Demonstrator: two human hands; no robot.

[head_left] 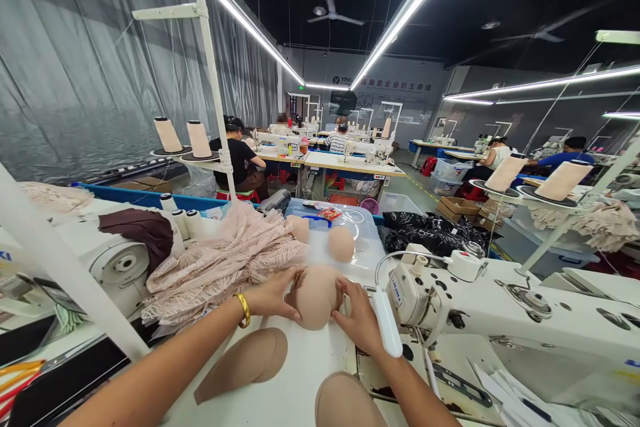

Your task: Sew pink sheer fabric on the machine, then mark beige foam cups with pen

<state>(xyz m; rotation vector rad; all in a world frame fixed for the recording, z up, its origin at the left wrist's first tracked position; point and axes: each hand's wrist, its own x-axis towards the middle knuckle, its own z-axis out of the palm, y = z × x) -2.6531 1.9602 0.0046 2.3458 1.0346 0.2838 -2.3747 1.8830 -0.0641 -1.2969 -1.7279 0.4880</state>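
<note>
Between my two hands is a beige moulded bra cup (316, 297), gripped at its sides above the white table. My left hand (277, 292), with a gold bracelet at the wrist, closes on its left edge. On the opposite edge my right hand (357, 313) has its fingers and thumb curled round. A stack of brownish cups (245, 360) lies below my left forearm. Another cup (345, 403) sits at the bottom edge, partly cut off. Just beyond my hands, a further beige cup (341, 244) rests by a clear plastic box lid (367, 230).
A white sewing machine (480, 293) with a slim lamp (387, 323) stands close on my right. Pale pink lace fabric (235, 247) is heaped at left. Thread cones (200, 140) sit on a stand. Black plastic bags (435, 230) lie behind the machine. Several people work at farther tables.
</note>
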